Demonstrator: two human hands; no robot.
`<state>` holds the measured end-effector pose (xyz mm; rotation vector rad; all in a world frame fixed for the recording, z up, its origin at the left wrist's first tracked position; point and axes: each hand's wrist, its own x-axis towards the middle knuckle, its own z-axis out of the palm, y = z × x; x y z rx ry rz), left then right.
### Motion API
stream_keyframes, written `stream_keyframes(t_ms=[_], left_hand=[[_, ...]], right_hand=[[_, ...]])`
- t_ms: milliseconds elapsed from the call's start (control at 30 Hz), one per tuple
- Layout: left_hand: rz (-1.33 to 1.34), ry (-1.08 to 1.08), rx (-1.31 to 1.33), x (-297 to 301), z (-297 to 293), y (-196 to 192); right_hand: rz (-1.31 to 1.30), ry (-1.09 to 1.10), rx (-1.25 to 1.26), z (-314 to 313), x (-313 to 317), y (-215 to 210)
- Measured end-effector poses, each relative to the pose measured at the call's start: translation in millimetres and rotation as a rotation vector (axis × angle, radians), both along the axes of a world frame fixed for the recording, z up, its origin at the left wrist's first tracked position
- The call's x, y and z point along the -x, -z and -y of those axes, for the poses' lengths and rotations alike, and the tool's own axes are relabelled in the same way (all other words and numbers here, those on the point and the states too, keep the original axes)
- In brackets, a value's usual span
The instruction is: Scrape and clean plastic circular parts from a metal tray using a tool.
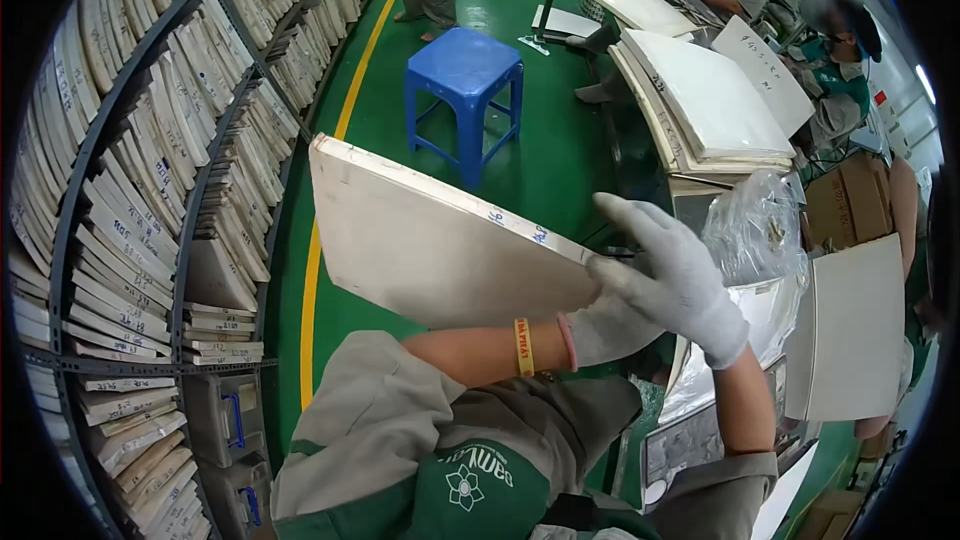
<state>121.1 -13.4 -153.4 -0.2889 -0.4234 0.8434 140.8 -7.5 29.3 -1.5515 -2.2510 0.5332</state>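
A thick white board with handwritten marks along its top edge stands tilted in front of me, above the green floor. Its right end meets my left hand, which wears a white glove and closes around that end; its fingers are partly covered. My right hand, also in a white glove, crosses over the left with its fingers stretched out. The fingertips of the right hand lie beside the board's upper right corner; whether they touch it I cannot tell.
Metal shelves packed with similar boards line the left side. A blue stool stands beyond the board. At right, large white boards are stacked near clear plastic wrapping and a cardboard box. Other people sit at the far right.
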Motion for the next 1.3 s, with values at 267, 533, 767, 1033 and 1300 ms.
stream_keyframes(t_ms=[267,533,767,1033,1300], left_hand=[[1.723,-0.673,0.524,-50.0,-16.7,11.4],[2.122,1.004,2.667,84.8,9.4,-49.4],[2.010,0.935,2.970,145.3,17.8,-64.8],[1.329,1.467,2.507,207.1,14.0,-107.7],[2.013,0.846,1.686,280.3,-8.0,-158.5]], right_hand=[[0.166,-0.153,0.298,-30.9,23.2,26.8],[0.129,-0.093,0.123,-9.7,17.8,33.2],[0.055,-0.274,0.124,10.9,41.9,26.4],[0.107,-0.489,0.259,-14.3,58.1,14.7],[0.151,-0.439,0.309,-9.5,35.1,27.9]])
